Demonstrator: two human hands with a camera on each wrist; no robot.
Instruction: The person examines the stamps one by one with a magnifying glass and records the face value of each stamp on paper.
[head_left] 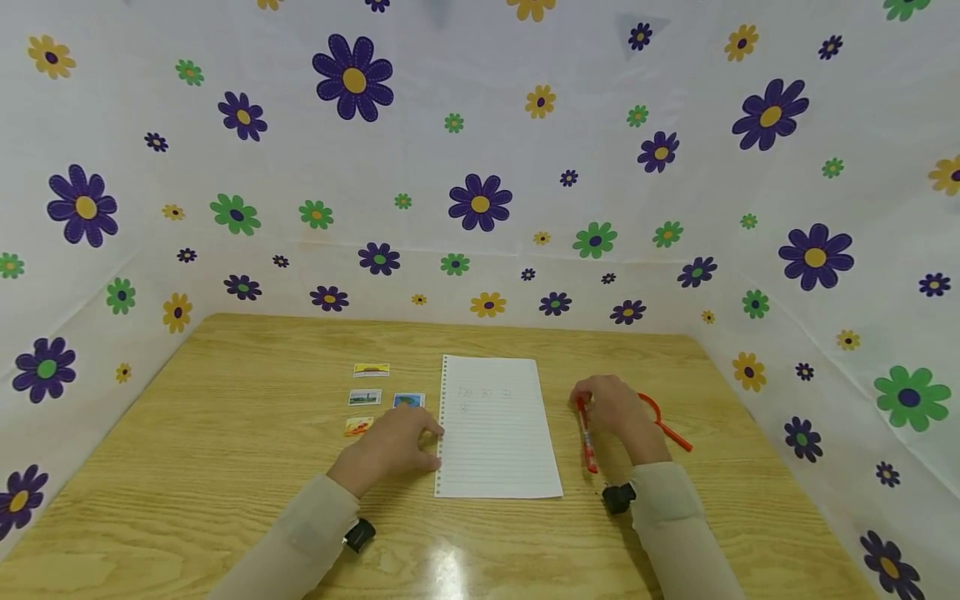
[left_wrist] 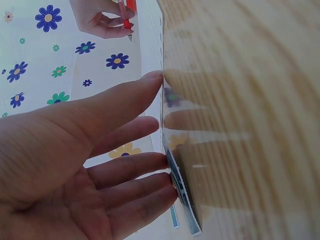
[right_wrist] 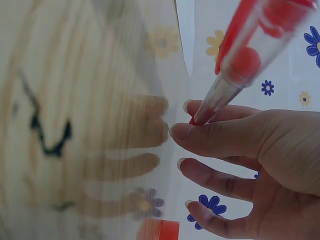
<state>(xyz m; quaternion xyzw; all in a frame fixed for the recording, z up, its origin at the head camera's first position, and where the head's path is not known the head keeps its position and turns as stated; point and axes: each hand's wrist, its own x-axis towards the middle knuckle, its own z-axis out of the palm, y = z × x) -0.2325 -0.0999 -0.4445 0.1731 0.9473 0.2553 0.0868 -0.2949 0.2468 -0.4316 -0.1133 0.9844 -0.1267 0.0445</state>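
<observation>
A lined sheet of paper (head_left: 498, 458) with a punched left edge and faint red numbers lies mid-table. At that left edge rests my left hand (head_left: 393, 446), its fingers loosely spread. In the left wrist view its fingertips are right at a small picture card (left_wrist: 182, 192). My right hand (head_left: 617, 408), just right of the paper, pinches a red pen (head_left: 587, 446) between thumb and forefinger near the tip. The pen's clear barrel (right_wrist: 227, 90) slants across the right wrist view. The other fingers of that hand are extended.
More stamp-like cards lie left of the paper: a yellow one (head_left: 371, 370), a landscape one (head_left: 364, 397) and an orange one (head_left: 358, 426). A red-handled ring (head_left: 675, 436), like a magnifying glass, sits partly hidden behind the right hand. Flowered cloth (head_left: 420, 167) walls the table.
</observation>
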